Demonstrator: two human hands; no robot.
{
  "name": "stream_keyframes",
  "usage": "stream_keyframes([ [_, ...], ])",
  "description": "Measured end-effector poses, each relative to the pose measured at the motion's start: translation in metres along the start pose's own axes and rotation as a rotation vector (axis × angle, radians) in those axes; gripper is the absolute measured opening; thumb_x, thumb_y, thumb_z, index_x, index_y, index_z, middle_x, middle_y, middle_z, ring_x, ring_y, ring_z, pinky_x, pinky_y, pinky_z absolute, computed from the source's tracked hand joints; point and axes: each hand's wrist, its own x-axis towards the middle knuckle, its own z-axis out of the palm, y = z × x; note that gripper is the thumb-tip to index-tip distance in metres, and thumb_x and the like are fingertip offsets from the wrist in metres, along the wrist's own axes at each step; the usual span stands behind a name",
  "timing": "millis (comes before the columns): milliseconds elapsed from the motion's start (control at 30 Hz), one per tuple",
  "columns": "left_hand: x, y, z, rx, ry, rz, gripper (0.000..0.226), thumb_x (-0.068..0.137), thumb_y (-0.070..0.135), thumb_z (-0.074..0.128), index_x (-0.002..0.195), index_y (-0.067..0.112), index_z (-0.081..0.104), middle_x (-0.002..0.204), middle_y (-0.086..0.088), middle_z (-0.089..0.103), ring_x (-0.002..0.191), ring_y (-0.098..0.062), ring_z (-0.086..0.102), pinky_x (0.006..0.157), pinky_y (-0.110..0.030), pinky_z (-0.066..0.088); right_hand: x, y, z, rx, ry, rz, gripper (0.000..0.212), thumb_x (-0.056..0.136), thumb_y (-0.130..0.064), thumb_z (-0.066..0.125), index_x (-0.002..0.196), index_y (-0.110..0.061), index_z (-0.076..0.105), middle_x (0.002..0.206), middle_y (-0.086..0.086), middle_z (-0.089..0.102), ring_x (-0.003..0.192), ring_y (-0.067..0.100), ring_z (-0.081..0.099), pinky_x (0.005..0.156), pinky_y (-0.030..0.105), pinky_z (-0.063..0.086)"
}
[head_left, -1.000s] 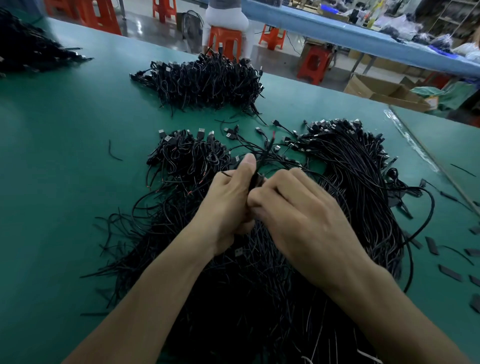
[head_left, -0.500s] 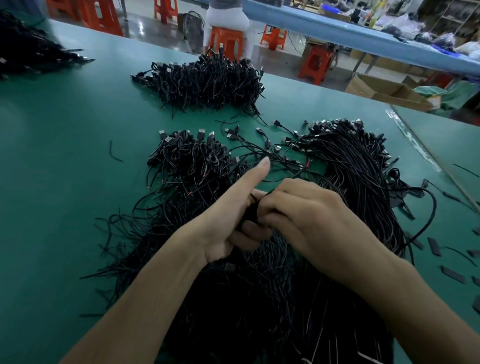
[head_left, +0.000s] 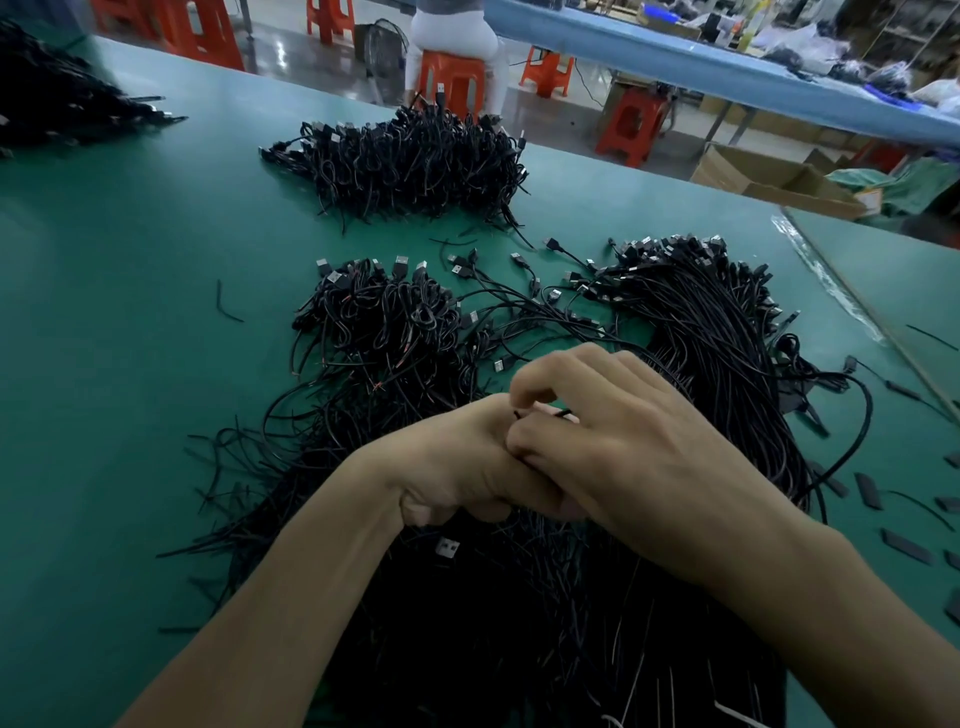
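Note:
My left hand (head_left: 457, 467) and my right hand (head_left: 623, 447) meet over a big heap of black USB cables (head_left: 519, 623) on the green table (head_left: 130, 364). Both hands have curled fingers closed on a thin black cable (head_left: 545, 414), whose short end pokes out between them. The rest of that cable is hidden under my hands. A USB plug (head_left: 447, 549) lies just below my left wrist.
A looped cable bundle (head_left: 379, 312) lies ahead left, a straighter bundle (head_left: 717, 322) ahead right, and another pile (head_left: 410, 161) farther back. Black flat strips (head_left: 906, 545) are scattered at the right. A person sits on an orange stool (head_left: 452, 78) beyond the table.
My left thumb, raised half a second ago, has folded down. Both hands have drawn closer to me and closed tighter around the cable.

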Motion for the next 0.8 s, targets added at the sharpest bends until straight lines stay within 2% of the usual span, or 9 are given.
stream_keyframes([
  [100,-0.0001,-0.0012,-0.0001,0.006,0.001,-0.003,0.029,0.076,-0.005,0.073,0.096,-0.007,0.052,0.059,0.006,0.045,0.046,-0.002,0.034,0.039,-0.015,0.024,-0.0002,0.0034,-0.0016,0.127,-0.068,0.043,0.011,0.083,-0.007,0.073,0.089,-0.012,0.066,0.115,0.004,0.057,0.094,0.021,0.053,0.076,0.036,0.048],
  [200,0.0002,-0.0006,0.0006,0.006,0.022,-0.022,0.018,0.079,-0.008,0.070,0.091,-0.001,0.059,0.057,0.008,0.048,0.046,-0.001,0.036,0.039,-0.015,0.024,0.0006,0.0049,-0.0023,0.221,-0.103,0.044,0.008,0.085,-0.003,0.070,0.089,-0.009,0.068,0.110,0.004,0.060,0.093,0.022,0.056,0.071,0.041,0.051],
  [367,0.0021,-0.0004,0.0015,0.038,0.040,-0.067,0.025,0.073,0.004,0.075,0.091,0.001,0.057,0.057,0.007,0.043,0.044,-0.002,0.033,0.037,-0.015,0.025,0.0036,0.0062,-0.0034,0.137,-0.102,-0.043,0.006,0.085,-0.005,0.065,0.086,-0.006,0.070,0.094,0.005,0.064,0.089,0.025,0.058,0.070,0.040,0.049],
  [500,0.0007,0.0010,0.0029,0.055,0.024,-0.055,0.027,0.072,0.006,0.076,0.088,0.003,0.055,0.060,0.004,0.040,0.047,-0.007,0.028,0.039,-0.019,0.020,0.0029,0.0068,-0.0046,0.102,-0.101,-0.067,0.003,0.082,-0.006,0.069,0.084,-0.009,0.070,0.091,0.005,0.065,0.082,0.022,0.057,0.067,0.034,0.047],
  [600,-0.0018,0.0032,0.0023,0.045,-0.015,0.001,0.022,0.077,0.000,0.074,0.073,0.013,0.058,0.056,0.006,0.039,0.046,-0.010,0.024,0.041,-0.026,0.016,0.0030,0.0079,-0.0038,0.110,-0.115,-0.070,0.006,0.078,-0.006,0.071,0.082,-0.010,0.070,0.087,0.005,0.063,0.077,0.020,0.054,0.064,0.033,0.046],
  [700,-0.0038,0.0069,0.0045,0.048,-0.050,0.034,0.043,0.082,-0.006,0.072,0.059,0.029,0.059,0.052,0.013,0.043,0.046,-0.009,0.025,0.043,-0.030,0.015,0.0029,0.0086,-0.0017,0.114,-0.132,-0.060,0.007,0.078,-0.006,0.071,0.084,-0.010,0.070,0.084,0.005,0.062,0.074,0.021,0.054,0.061,0.038,0.049],
  [800,-0.0046,0.0077,0.0055,0.051,-0.063,0.037,0.046,0.084,-0.008,0.070,0.059,0.030,0.062,0.051,0.014,0.047,0.048,-0.010,0.026,0.047,-0.036,0.015,0.0005,0.0093,-0.0006,0.133,-0.146,-0.028,0.008,0.081,-0.006,0.068,0.087,-0.011,0.070,0.084,0.004,0.061,0.074,0.022,0.054,0.061,0.040,0.050],
])
